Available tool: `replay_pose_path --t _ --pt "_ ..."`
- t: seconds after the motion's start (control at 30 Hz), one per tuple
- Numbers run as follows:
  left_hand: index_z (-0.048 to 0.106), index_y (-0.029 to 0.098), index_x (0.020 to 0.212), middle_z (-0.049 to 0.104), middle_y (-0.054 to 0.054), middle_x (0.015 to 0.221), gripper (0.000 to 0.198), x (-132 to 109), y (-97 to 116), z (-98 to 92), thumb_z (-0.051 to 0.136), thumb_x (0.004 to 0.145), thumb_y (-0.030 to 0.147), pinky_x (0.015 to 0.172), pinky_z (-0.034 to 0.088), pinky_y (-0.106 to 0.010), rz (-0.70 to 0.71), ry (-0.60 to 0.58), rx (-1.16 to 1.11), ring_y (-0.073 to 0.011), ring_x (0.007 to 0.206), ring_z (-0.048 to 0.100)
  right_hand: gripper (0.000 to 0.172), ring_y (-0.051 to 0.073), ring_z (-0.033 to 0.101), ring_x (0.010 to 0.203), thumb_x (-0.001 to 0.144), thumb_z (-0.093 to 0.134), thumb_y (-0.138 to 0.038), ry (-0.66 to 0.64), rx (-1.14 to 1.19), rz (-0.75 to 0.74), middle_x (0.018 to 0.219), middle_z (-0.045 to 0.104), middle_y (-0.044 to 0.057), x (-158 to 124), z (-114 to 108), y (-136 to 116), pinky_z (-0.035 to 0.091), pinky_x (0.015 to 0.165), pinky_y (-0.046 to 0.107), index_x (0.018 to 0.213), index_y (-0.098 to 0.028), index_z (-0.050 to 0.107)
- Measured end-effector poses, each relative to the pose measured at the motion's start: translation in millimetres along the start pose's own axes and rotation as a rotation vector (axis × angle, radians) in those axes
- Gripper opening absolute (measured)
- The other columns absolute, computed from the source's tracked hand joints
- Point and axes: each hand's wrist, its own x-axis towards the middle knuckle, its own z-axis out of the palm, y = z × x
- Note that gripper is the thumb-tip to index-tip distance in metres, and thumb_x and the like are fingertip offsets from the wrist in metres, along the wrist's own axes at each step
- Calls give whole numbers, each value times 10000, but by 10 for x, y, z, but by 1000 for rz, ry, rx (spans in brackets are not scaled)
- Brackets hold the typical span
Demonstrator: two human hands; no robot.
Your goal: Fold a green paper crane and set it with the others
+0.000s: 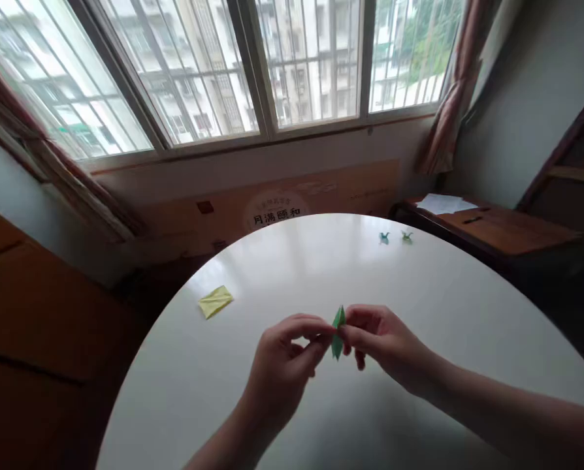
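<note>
A small piece of folded green paper (338, 349) is held upright above the white table, narrow and pointed at its top and bottom. My left hand (292, 352) pinches it from the left between thumb and index finger. From the right, my right hand (383, 336) grips the same paper with thumb and fingers. The fingertips of both hands nearly meet at its middle and hide part of the folds.
On the round white table (184, 391) lies a yellow paper piece (216, 301) to the left. Two small folded paper birds, one bluish (384, 238) and one green (407, 237), stand near the far edge. Behind right is a wooden desk (512, 228) with white paper (446, 203).
</note>
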Motion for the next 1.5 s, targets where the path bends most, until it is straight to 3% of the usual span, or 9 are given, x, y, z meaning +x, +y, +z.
replay_pose_path --t 0.37,0.53,0.73,1.07,1.5 --pt "649 137 760 609 5 647 222 26 -148 38 817 716 275 410 426 -154 -154 -36 -187 -87 549 505 151 115 565 631 863 730 -297 -5 -136 -19 724 636 16 -42 -2 -13 466 526 193 829 -150 715" --pt "620 129 746 626 0 659 268 38 -97 3 849 664 243 400 407 -146 -250 -57 -258 -82 542 504 160 113 544 633 835 765 -300 10 -180 -18 727 656 27 -45 5 -56 443 529 193 835 -142 744" --pt "625 128 721 618 8 622 271 54 -69 -37 864 620 204 400 390 -147 -288 -71 -246 -81 526 497 208 105 559 615 853 753 -345 -64 -125 28 724 664 32 -46 -33 -67 467 519 183 891 -141 764" --pt "596 138 693 594 11 612 250 55 -63 -26 821 644 235 414 343 -156 -305 -45 -174 -70 513 451 257 118 591 650 893 704 -390 -91 -127 49 742 676 47 -32 -71 -58 492 535 187 901 -139 761" --pt "672 130 794 583 -2 663 259 58 -51 -3 781 738 357 437 388 -169 -240 -22 -67 -90 556 459 216 113 554 613 851 741 -355 8 -171 7 721 654 28 -21 -58 -55 458 519 199 893 -143 750"
